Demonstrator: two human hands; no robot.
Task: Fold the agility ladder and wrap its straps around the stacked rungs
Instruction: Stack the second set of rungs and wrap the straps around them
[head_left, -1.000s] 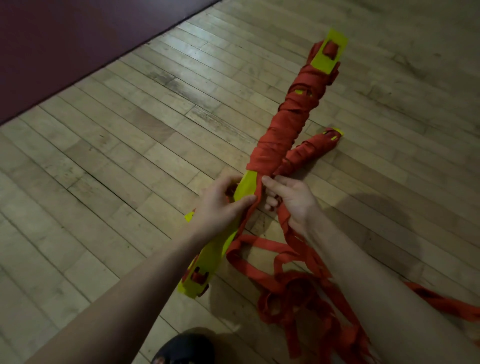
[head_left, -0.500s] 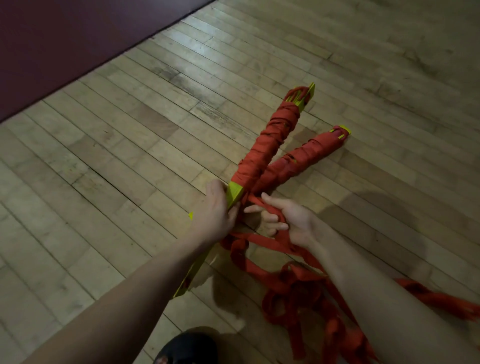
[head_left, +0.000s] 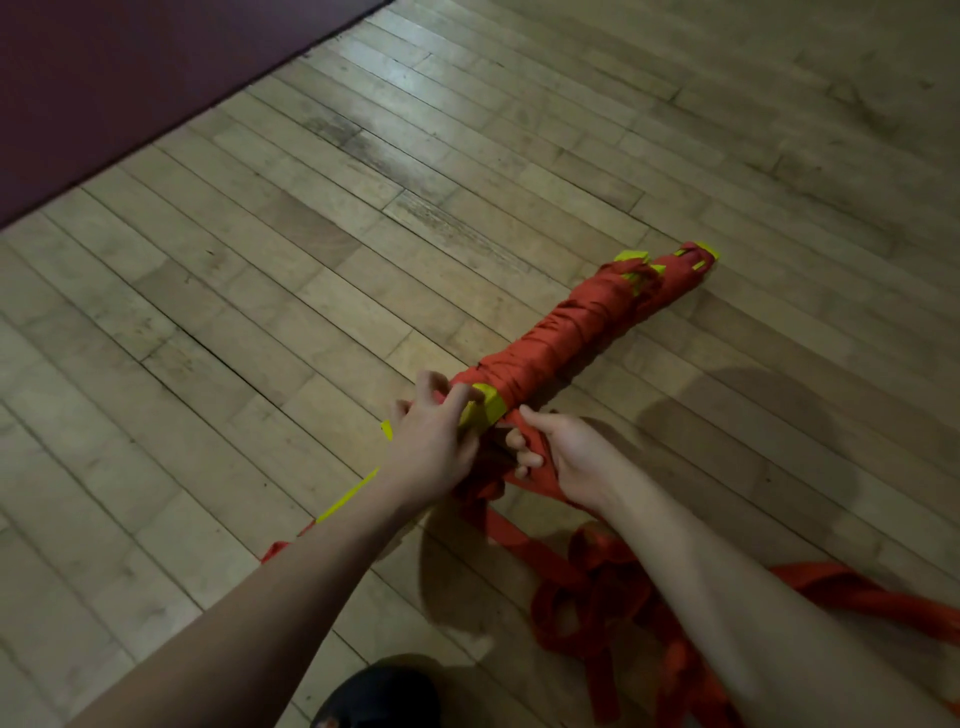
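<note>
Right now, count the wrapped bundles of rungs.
2, side by side: the held bundle, nearer, in the left hand; the floor bundle, behind, mostly hidden.

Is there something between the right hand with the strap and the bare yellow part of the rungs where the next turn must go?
The left hand grips that yellow part of the rungs, just beside the right hand holding the red strap. The next turn must pass around those fingers. Nothing else visible blocks it.
</note>
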